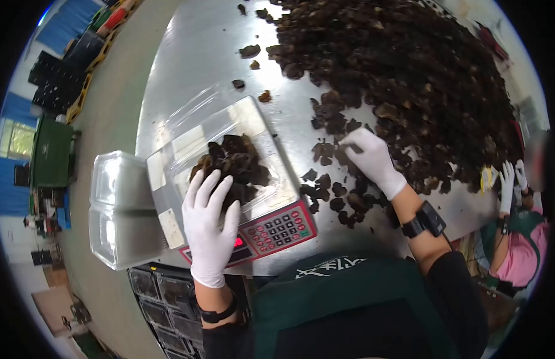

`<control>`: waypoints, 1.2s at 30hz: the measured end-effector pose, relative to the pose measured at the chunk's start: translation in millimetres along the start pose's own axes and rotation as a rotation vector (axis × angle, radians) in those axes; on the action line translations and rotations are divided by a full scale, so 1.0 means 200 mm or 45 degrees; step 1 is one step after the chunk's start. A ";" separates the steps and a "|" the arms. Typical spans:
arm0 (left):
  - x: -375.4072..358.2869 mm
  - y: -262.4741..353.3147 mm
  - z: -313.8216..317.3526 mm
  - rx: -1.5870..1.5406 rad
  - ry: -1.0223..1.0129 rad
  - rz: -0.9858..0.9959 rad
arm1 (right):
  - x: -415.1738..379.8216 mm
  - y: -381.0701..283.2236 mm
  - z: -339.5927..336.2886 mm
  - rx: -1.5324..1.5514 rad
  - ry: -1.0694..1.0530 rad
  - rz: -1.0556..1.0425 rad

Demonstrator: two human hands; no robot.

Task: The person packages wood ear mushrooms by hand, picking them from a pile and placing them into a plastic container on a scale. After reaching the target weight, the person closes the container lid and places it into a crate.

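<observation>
so yeah, the left hand (208, 230), in a white glove, is over the near side of a clump of dark, leafy pieces (232, 157) sitting in a clear plastic box (267, 195). its fingers are a bit spread, tips at the clump, with the thumb well apart from the other 4. the box is on top of a scale (252, 115), which has a red keypad panel (274, 232) on the side nearest the person; some red digits glow by the left thumb, too small to read. the right hand (371, 160), gloved too, is over the metal table (199, 51) at the edge of a big dark pile (403, 78), fingers curled in and thumb close to the index finger. can't tell if there's a piece pinched between them tbh. loose pieces (340, 203) lie scattered just below that hand, and a few more are dotted about beyond the scale. left of the scale there are 2 stacks of clear containers (117, 186) side by side, with black crates (170, 308) below the table edge. over on the far right a co-worker's 2 gloved hands (508, 186) are near the pile's edge, with a pink sleeve (520, 263) behind them.
</observation>
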State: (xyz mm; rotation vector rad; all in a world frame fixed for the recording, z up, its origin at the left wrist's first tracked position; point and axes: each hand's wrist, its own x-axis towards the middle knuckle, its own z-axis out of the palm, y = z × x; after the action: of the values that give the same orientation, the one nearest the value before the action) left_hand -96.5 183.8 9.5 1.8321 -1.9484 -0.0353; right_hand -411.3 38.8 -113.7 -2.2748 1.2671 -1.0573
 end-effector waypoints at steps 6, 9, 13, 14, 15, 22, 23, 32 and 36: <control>-0.01 0.00 0.00 -0.022 -0.004 0.021 | 0.16 -0.01 -0.20 1.399 -0.020 1.039; -0.01 -0.02 -0.01 -0.081 -0.009 -0.003 | 0.16 -0.05 -0.22 1.999 -0.107 1.109; 0.02 -0.09 -0.09 -0.265 0.089 -0.073 | 0.07 0.14 -0.12 2.264 -0.221 0.902; 0.03 -0.13 -0.12 -0.240 0.113 -0.090 | 0.07 0.14 -0.11 2.643 -0.294 0.838; 0.04 -0.17 -0.14 -0.213 0.137 -0.108 | 0.07 0.15 -0.10 2.642 -0.304 0.841; 0.14 -0.28 -0.23 0.105 0.099 -0.038 | 0.12 0.10 -0.08 1.914 -0.409 0.510; 0.14 -0.28 -0.22 0.099 0.097 -0.038 | 0.13 0.08 -0.07 2.754 -0.389 0.705; 0.12 0.24 -0.09 -0.220 0.193 0.316 | 0.14 -0.01 -0.16 1.428 -0.323 0.763; 0.24 0.58 0.28 -0.509 0.082 0.531 | 0.11 -0.12 -0.16 2.046 -0.143 0.961</control>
State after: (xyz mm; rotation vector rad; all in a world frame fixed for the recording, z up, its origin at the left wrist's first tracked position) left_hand -225.4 134.2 12.3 1.1443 -2.0605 -0.2126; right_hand -412.5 35.9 -68.1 -0.5535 0.5873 -0.9673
